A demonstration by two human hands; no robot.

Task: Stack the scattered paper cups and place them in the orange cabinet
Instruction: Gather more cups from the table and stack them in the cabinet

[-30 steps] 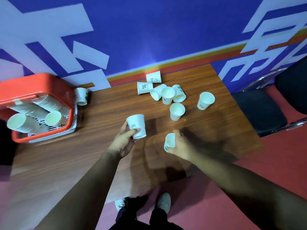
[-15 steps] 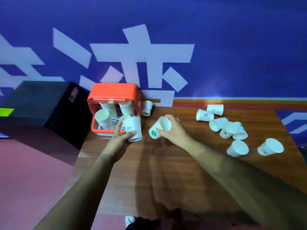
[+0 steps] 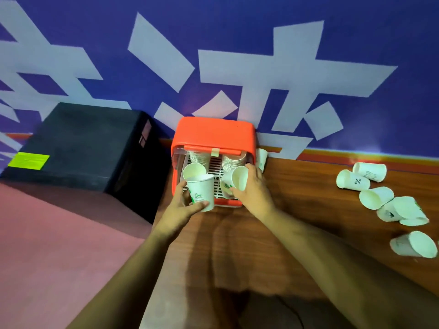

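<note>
The left hand gripped an upright cup with green print, thumb across its front and fingers curled behind, just in front of the orange cabinet. The right hand held a tilted cup at the cabinet's open front, fingers wrapped round its side and its mouth turned toward the camera. Inside, stacks of cups lay on a white slotted tray. The cabinet sat at the back left of the table, against the blue wall. A single cup sat just beside its right wall. Loose cups lay tipped over, well apart to the right. A black box stood left of the table.
</note>
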